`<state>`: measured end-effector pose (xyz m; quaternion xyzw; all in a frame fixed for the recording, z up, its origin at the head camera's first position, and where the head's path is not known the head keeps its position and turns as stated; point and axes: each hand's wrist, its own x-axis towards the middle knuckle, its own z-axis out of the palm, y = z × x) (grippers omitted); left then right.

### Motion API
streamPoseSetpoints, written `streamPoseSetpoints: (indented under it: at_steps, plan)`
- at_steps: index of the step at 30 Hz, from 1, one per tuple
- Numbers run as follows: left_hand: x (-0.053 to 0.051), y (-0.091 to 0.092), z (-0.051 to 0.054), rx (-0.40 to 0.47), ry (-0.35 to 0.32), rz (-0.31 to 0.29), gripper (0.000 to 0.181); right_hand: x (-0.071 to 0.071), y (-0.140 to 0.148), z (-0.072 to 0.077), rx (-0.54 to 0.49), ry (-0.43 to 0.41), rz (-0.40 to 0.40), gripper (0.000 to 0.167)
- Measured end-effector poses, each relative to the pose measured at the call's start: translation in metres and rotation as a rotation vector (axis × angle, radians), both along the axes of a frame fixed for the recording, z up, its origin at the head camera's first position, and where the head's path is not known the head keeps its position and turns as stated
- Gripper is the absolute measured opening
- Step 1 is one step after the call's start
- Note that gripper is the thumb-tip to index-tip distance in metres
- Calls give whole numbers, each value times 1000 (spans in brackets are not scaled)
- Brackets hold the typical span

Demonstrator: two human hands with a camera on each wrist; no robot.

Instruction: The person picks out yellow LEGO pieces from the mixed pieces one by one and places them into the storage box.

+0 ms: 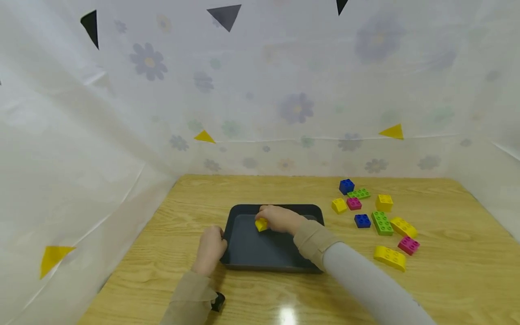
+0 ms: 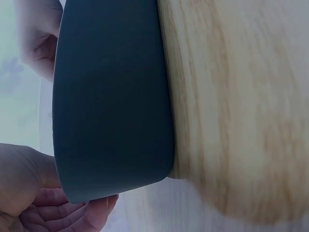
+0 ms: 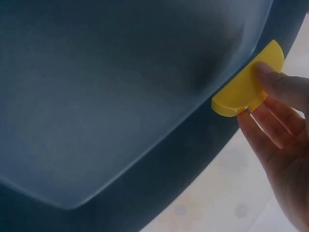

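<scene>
A dark grey rectangular tray (image 1: 260,253) lies on the wooden table. My left hand (image 1: 210,248) grips its left wall; in the left wrist view the fingers (image 2: 58,212) curl under the tray's corner, with the palm beside the rim. Over the far half of the tray, my right hand (image 1: 280,219) pinches a yellow toy brick (image 1: 261,224) with a curved side. The right wrist view has this brick (image 3: 248,84) between thumb and fingers, close to the tray's far wall. Whether the brick touches the tray I cannot tell.
Right of the tray lie several loose toy bricks: blue ones (image 1: 362,220), green ones (image 1: 382,223), pink ones (image 1: 408,245) and yellow ones (image 1: 390,258). A small black object (image 1: 218,302) sits by my left sleeve. A flowered white curtain (image 1: 260,90) hangs behind the table.
</scene>
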<state>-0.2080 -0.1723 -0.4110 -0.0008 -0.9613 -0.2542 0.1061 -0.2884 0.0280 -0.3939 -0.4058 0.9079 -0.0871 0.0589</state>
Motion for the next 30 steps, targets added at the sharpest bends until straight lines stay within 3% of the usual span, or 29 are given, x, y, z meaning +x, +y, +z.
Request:
streamPoseSetpoints:
  at_steps: [7,30]
  plan:
    - [-1,1,-2,3,-4,1,34,-6,3,-11,24,-4,-19,35]
    - [-2,0,-3,6,-2,9,27,-1,0,-14,22,29,5,32]
